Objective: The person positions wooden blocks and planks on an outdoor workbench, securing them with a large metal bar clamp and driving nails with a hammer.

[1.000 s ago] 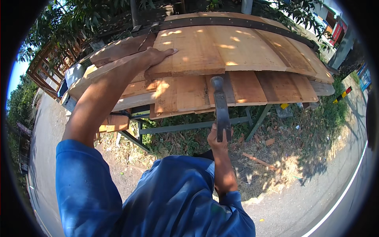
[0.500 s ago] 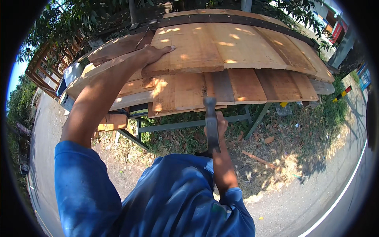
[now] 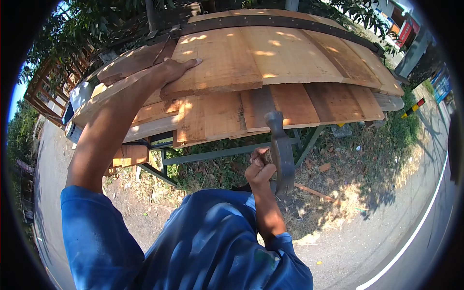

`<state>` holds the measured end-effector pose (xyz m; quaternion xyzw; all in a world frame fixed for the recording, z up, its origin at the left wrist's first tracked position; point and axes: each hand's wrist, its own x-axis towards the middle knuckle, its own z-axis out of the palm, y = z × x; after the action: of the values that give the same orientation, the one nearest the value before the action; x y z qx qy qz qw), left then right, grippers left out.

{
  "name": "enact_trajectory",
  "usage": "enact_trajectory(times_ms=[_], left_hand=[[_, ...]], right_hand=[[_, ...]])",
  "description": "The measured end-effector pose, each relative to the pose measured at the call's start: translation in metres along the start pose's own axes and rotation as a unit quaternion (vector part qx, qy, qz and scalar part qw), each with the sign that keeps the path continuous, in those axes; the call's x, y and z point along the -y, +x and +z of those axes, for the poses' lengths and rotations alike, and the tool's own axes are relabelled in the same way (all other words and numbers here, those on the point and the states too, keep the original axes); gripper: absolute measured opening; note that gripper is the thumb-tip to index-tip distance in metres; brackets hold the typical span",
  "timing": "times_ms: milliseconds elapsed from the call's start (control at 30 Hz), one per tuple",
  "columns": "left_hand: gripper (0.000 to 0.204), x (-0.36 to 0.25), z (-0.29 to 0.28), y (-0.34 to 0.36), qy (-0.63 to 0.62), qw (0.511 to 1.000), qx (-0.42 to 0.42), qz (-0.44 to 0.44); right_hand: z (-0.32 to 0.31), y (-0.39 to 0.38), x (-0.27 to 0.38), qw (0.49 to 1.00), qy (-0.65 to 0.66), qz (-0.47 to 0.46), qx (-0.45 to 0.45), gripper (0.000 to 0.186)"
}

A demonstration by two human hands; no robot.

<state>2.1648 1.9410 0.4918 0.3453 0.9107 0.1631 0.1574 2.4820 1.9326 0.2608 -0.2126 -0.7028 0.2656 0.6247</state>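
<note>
So the hammer (image 3: pixel 282 157) is up on the person's side of the top boards (image 3: pixel 217 60), looks clear of the wood, though I can't judge the gap. Right hand (image 3: pixel 260 170) has its fingers curled tight round the handle, which is mostly hidden. Far as I can tell, the top boards are already laid side by side, with lower boards (image 3: pixel 292 104) poking out under their near edge and a dark bar (image 3: pixel 270 21) across their far part; how much is left, no idea. The hammer head's long axis runs away from the body, face toward the top boards, claw back. Left hand (image 3: pixel 174 71) rests on their left end, one digit stretched out; can't tell if the rest grip.
</note>
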Motion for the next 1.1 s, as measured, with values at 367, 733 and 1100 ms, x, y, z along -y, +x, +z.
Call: enact_trajectory(times_ms=[367, 733, 1100], left_hand=[[0.092, -0.019, -0.001, 0.005, -0.007, 1.000, 0.018, -0.018], [0.093, -0.008, -0.008, -0.007, -0.073, 0.994, 0.078, 0.023], [0.103, 0.004, 0.009, -0.005, -0.069, 0.996, -0.055, 0.026]], right_hand=[[-0.029, -0.021, -0.016, 0.998, -0.064, -0.011, -0.020, 0.036], [-0.116, 0.013, -0.009, 0.993, -0.093, -0.057, -0.032, 0.048], [-0.123, 0.061, -0.045, 0.941, 0.274, -0.147, -0.130, 0.041]])
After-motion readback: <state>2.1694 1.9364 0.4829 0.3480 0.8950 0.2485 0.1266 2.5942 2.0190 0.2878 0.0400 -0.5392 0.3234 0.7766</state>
